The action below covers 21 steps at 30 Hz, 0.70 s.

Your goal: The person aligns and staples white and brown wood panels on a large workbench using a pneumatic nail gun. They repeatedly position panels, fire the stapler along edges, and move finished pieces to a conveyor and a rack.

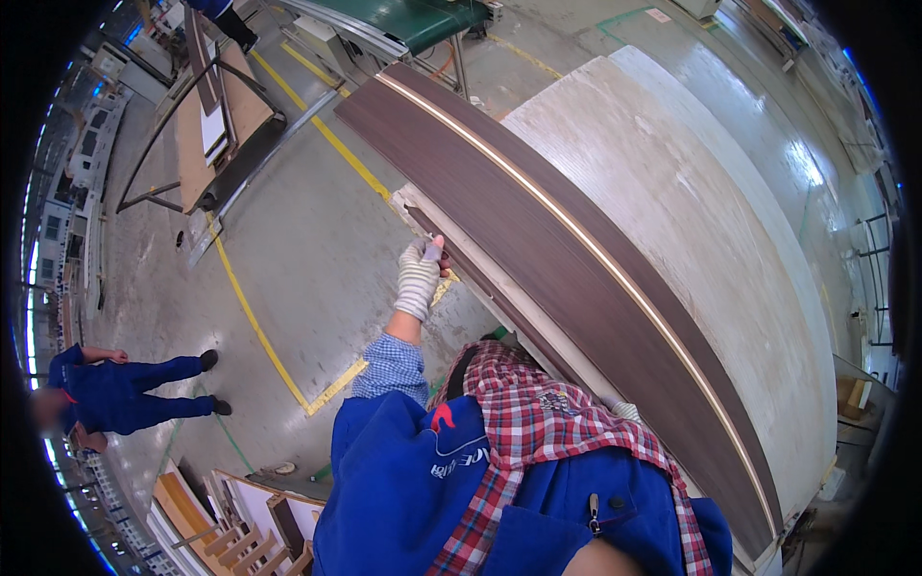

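My left hand (419, 280), in a striped knit glove with bare fingertips, is closed beside a narrow dark brown strip (485, 278). A small greyish piece shows at its thumb and fingers; I cannot make out what it is. The strip runs along the near edge of a pale board. On that board lies a long dark brown wood-grain panel (538, 259), with a light line along its length. Of my right hand (624, 411) only a bit of glove shows at the panel's near edge, past the checked apron; its fingers are hidden.
A large pale board (691, 182) lies beyond the panel. At the back stands a green-topped conveyor (403, 24). Far left is a metal-framed cart (206, 144) carrying boards. A person in blue (130, 389) stands at left. Wood pieces (240, 533) sit at lower left.
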{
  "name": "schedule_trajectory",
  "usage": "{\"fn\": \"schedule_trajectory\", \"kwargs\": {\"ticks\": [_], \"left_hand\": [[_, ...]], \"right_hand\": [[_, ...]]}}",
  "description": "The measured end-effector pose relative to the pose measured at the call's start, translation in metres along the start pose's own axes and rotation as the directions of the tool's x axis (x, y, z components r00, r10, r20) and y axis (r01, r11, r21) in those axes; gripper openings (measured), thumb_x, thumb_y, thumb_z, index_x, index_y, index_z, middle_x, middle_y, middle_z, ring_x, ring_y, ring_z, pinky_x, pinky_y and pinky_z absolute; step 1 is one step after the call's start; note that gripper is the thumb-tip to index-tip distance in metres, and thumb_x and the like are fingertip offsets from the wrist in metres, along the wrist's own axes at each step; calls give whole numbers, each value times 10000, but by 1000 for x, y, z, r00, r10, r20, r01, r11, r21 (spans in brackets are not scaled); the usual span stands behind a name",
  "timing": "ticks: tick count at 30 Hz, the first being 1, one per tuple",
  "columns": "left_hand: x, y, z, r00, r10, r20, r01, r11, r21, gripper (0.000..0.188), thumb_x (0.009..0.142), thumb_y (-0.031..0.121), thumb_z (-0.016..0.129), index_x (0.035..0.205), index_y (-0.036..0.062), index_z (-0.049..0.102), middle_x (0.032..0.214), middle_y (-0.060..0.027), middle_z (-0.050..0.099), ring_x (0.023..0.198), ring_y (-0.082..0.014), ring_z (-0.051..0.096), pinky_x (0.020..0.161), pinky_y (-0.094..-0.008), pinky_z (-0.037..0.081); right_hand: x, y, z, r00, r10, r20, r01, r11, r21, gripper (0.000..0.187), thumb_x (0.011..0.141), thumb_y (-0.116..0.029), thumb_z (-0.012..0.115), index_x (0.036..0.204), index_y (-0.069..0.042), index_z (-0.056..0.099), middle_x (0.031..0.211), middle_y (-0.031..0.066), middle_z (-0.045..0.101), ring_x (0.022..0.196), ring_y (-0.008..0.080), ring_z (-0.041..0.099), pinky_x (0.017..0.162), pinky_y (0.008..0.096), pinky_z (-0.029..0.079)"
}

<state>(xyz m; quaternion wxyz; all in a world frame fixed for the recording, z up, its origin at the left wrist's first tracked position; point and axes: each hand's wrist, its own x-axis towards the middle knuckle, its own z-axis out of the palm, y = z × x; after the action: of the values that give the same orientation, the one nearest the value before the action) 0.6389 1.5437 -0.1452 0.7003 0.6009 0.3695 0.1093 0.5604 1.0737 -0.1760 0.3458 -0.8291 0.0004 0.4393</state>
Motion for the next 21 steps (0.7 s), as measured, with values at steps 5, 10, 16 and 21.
{"fn": "schedule_trajectory", "kwargs": {"ticks": [5,10,16,21], "left_hand": [[10,0,-10,999,-22,46,21,1000,20,239,944,280,537,893,47,541,622,-38,520,441,-99,461,372,-255,365],[3,-22,-10,998,25,-58,-29,997,-74,207,947,252,511,871,64,554,602,-29,520,428,-105,440,388,-270,360],[-18,-21,-8,795,597,-108,-454,703,548,226,934,246,517,869,33,559,607,-57,517,560,-156,533,519,-357,433],[-45,-23,-6,911,409,-48,-342,817,465,244,909,256,502,873,20,549,662,-168,530,593,-275,508,595,-384,438]], "right_hand": [[-1,1,-1,1000,3,6,-3,1000,7,350,889,-298,571,1171,-93,605,1033,199,659,979,277,641,833,366,485],[3,-2,-4,1000,-4,16,4,1000,0,346,892,-302,568,1168,-97,610,1031,196,661,978,269,642,831,363,486],[-1,-12,-9,1000,-21,23,21,1000,0,341,896,-307,565,1164,-102,616,1028,192,663,976,259,644,827,360,486],[4,-7,-10,999,-46,26,47,999,-26,338,899,-311,562,1161,-106,621,1026,188,665,975,250,645,824,357,487]]}}
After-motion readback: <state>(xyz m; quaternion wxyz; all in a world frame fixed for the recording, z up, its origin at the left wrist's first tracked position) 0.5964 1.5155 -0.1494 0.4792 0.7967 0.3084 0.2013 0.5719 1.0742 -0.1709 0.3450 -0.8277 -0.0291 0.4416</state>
